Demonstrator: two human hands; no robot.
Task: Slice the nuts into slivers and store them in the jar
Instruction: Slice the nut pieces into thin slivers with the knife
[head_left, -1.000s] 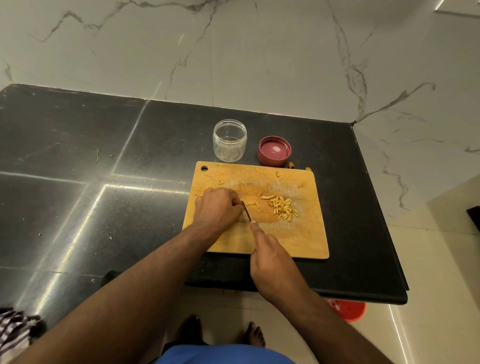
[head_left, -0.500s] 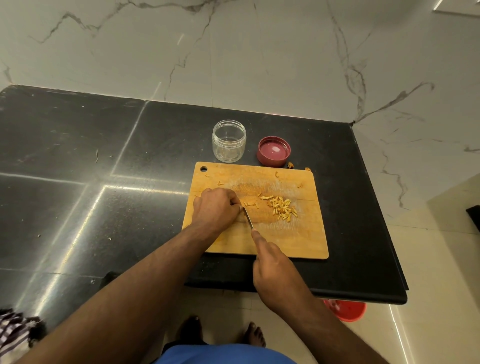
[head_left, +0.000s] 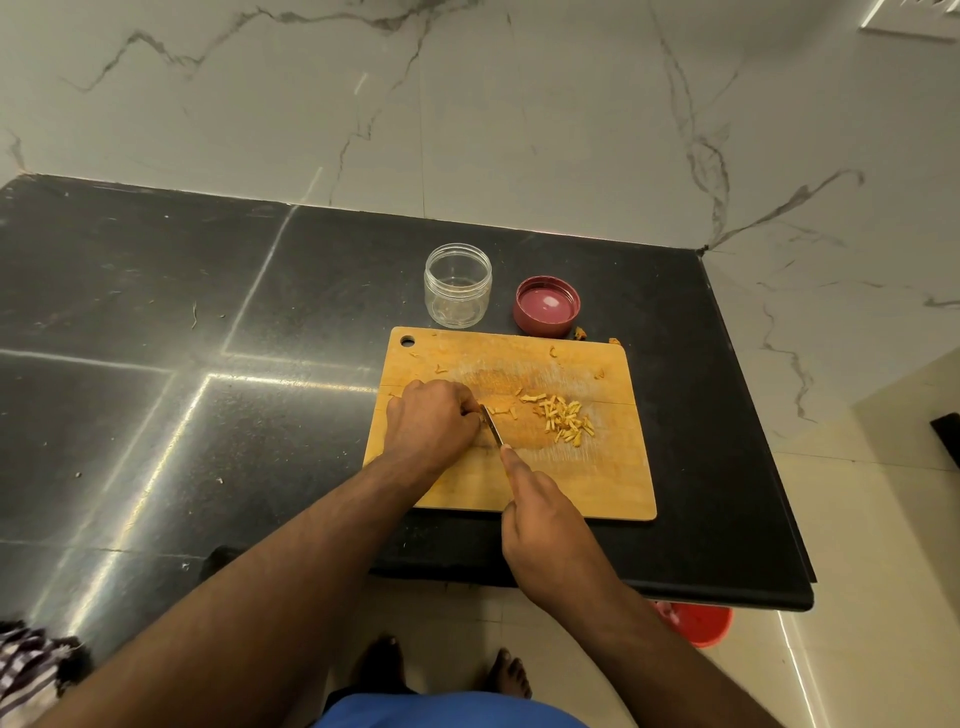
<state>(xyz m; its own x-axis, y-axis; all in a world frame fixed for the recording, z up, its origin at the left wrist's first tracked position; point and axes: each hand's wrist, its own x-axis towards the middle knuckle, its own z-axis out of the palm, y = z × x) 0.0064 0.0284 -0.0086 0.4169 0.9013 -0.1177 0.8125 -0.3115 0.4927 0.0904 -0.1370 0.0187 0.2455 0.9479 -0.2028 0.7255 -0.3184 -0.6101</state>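
A wooden cutting board lies on the black counter. A pile of pale nut slivers sits at its middle right, with a few more slivers just right of the blade. My left hand rests curled on the board and pins a nut under its fingertips; the nut itself is hidden. My right hand grips a knife, forefinger along the spine, blade edge down beside the left fingertips. A clear, open jar stands behind the board, with its red lid upturned to its right.
The black counter stretches far left; its front edge and right corner lie close to the board. Marble wall behind. Nut scraps lie by the lid. A red bucket stands on the floor below, near my bare feet.
The knife has shifted slightly back and forth beside my left fingertips in a slicing stroke. Both hands stay in nearly the same place on the board.
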